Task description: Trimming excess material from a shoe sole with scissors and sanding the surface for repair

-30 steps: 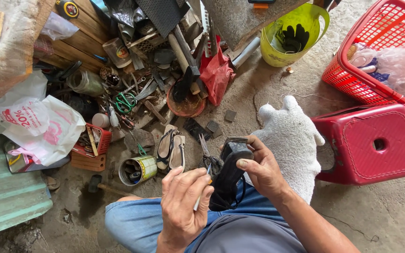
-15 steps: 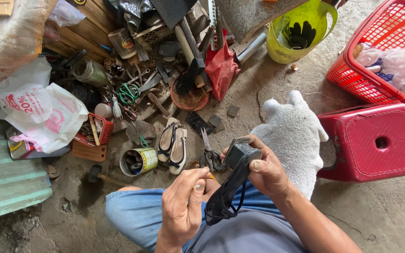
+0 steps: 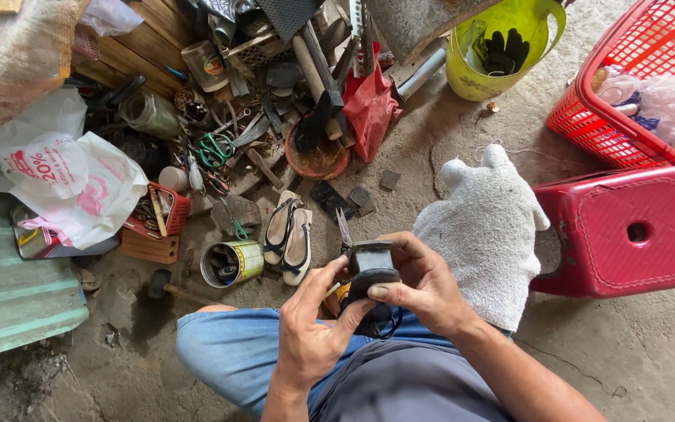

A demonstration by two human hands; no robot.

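Both of my hands hold a black shoe [image 3: 372, 275] over my lap, its sole turned up toward the camera. My right hand [image 3: 423, 281] wraps around its top and right side, thumb pressed on the sole. My left hand [image 3: 314, 328] supports it from the lower left with fingertips at its edge. A dark strap or thread hangs below the shoe. My knee in blue denim shorts [image 3: 228, 352] sits underneath.
A white cloth [image 3: 486, 234] lies right of my hands beside a red plastic stool [image 3: 626, 230]. A red basket [image 3: 626, 86] and a yellow bucket [image 3: 501, 47] stand behind. A pair of sandals [image 3: 289, 234], a tin can [image 3: 232, 262] and piled tools [image 3: 244, 117] lie to the left.
The shoe has been turned and raised, its sole now facing up. My right hand has closed further over it, and my left hand has moved up to its edge.
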